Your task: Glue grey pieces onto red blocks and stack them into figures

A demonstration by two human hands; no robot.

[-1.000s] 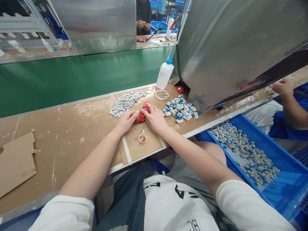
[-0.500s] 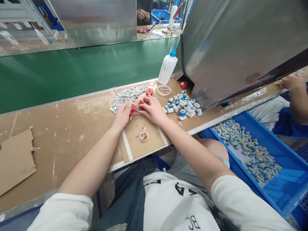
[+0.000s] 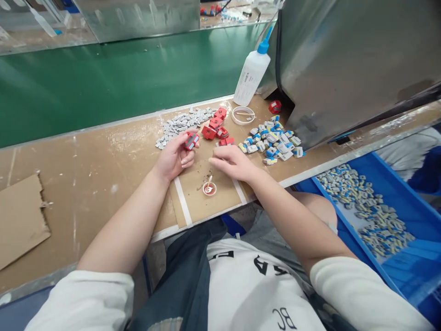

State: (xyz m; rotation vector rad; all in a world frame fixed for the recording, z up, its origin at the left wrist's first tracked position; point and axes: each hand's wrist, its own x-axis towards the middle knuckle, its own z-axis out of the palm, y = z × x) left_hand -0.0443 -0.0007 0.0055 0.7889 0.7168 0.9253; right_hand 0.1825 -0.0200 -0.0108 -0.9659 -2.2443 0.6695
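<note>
The left hand (image 3: 174, 156) holds a small red plastic block (image 3: 190, 140) lifted just off the desk (image 3: 103, 161), its fingers pinching the block between thumb and fingertips. The right hand (image 3: 232, 162) rests palm down on the taped cardboard mat (image 3: 201, 202), fingers pressed together and pointing left, their tips near the red block but apart from it; whether they hold anything small cannot be told.

Just beyond the hands lies a loose cluster of more red blocks (image 3: 216, 128), touching one another. To their left is a heap of small grey parts (image 3: 182, 125); to their right, a heap of blue-and-white parts (image 3: 272, 145). A white ring (image 3: 243, 115) lies between the red cluster and a white squeeze bottle with a blue nozzle (image 3: 252, 73), which stands upright at the desk's far edge. A small round red dish with a stick in it (image 3: 209, 188) sits on the mat, just below the right hand. A blue tray (image 3: 406, 216) of similar blue-and-white parts sits lower, at the right. A green conveyor belt (image 3: 103, 82) runs behind the desk.
</note>
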